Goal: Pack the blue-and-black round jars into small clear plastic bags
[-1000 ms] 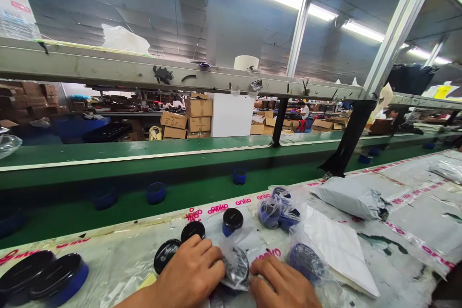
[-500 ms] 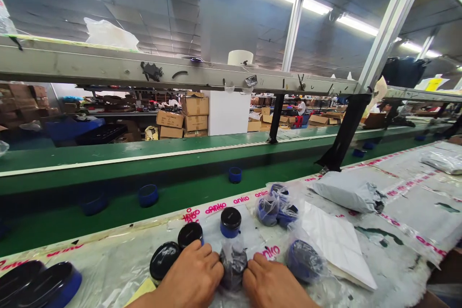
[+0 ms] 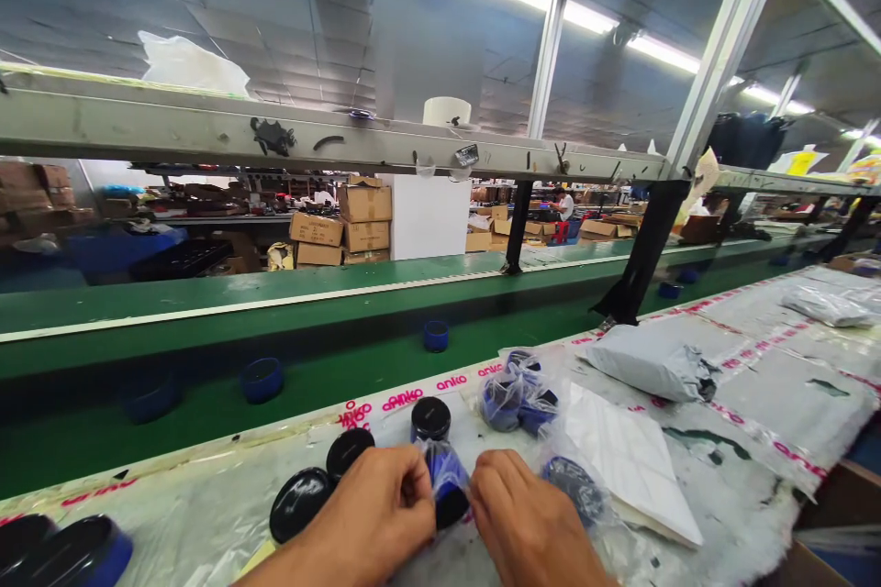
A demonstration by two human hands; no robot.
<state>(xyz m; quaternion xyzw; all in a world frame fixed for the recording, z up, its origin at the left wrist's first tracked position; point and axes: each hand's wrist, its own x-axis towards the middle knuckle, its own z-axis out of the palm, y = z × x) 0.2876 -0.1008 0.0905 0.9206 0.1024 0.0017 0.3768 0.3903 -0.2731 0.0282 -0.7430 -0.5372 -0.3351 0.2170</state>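
A blue tin (image 3: 446, 486) with a black lid, wrapped in a clear plastic bag, sits pinched between 2 hands at the middle of the table's near side. The left hand (image 3: 364, 514) and right hand (image 3: 529, 514) both grasp it from opposite sides, fingers curled closed. Just behind and left stand 3 black-lidded tins (image 3: 348, 452); just right lies a bagged tin (image 3: 571, 488) beside a white paper sheet (image 3: 630, 463). Pink-printed tape (image 3: 413, 396) edges the plastic table cover (image 3: 158, 500), with a green conveyor belt (image 3: 206, 339) beyond. Open cover stretches left of the hands and right past a grey mailer bag (image 3: 643, 362).
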